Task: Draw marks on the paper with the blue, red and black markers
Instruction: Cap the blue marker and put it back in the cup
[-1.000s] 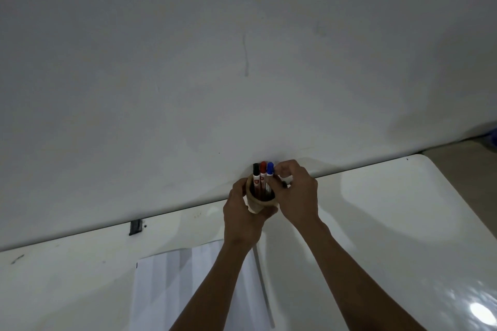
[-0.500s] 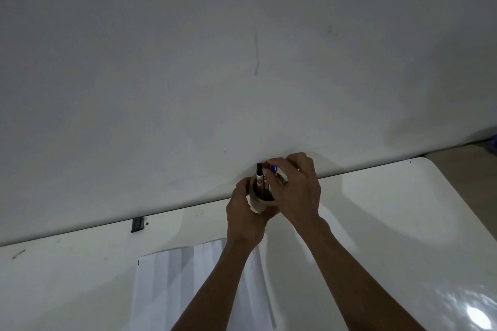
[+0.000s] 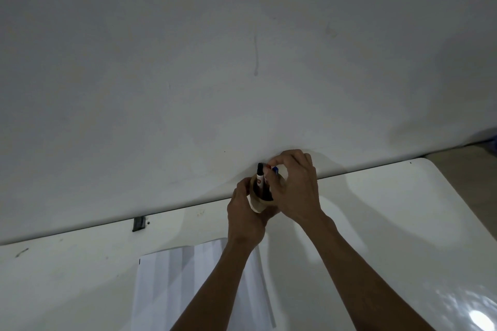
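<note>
Both hands are up at the far edge of the white worktop (image 3: 376,223), right against the wall (image 3: 242,62). The left hand (image 3: 246,219) wraps the tan cup (image 3: 256,204), tipping it. Three markers stand inside: the black marker (image 3: 259,173) shows clear just left of the right hand's fingers (image 3: 279,162), which pinch over the red marker (image 3: 267,167), the blue marker (image 3: 275,169) peeking beneath them. Under the left forearm lies the paper (image 3: 172,282), creased lengthwise. A small dark clip (image 3: 139,224) sits far left.

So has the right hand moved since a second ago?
Yes. The right hand has slid left over the marker tops in the cup; its fingers now cover the red and blue caps, beside the black marker.
</note>
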Action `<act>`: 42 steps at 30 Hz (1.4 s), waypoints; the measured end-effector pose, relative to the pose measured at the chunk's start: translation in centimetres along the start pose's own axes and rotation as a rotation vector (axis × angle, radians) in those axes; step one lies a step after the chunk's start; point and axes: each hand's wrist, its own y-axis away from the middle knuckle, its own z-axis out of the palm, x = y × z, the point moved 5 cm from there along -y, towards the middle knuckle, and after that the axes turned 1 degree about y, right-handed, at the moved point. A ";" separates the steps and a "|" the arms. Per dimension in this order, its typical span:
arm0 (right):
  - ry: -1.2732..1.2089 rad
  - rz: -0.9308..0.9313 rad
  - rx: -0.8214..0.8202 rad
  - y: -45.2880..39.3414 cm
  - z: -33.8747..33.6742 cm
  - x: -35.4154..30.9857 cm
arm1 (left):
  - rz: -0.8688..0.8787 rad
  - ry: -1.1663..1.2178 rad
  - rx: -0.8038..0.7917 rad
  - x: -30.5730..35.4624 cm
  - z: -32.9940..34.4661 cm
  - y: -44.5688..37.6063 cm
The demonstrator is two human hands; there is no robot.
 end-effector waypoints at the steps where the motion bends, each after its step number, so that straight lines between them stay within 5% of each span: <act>1: -0.036 0.007 -0.002 -0.1 -0.3 -0.3 | 0.005 0.005 -0.006 0.1 0.0 0.0; 18: -0.792 0.427 0.222 0.8 -7.9 -1.3 | 0.007 -0.026 0.035 0.6 -0.1 0.7; 25: -0.788 0.597 0.034 4.1 -5.2 -0.7 | -0.080 -0.120 -0.027 0.4 -1.4 1.2; 28: -0.824 0.609 -0.126 6.0 -3.9 -2.2 | -0.054 -0.226 0.083 0.7 -4.6 2.8; 34: -0.722 0.468 -0.320 9.6 -1.1 -7.5 | -0.121 0.244 0.063 3.3 -11.5 7.7; 42: -0.678 0.411 -0.436 14.2 2.2 -15.5 | -0.071 0.272 0.049 2.0 -20.9 12.9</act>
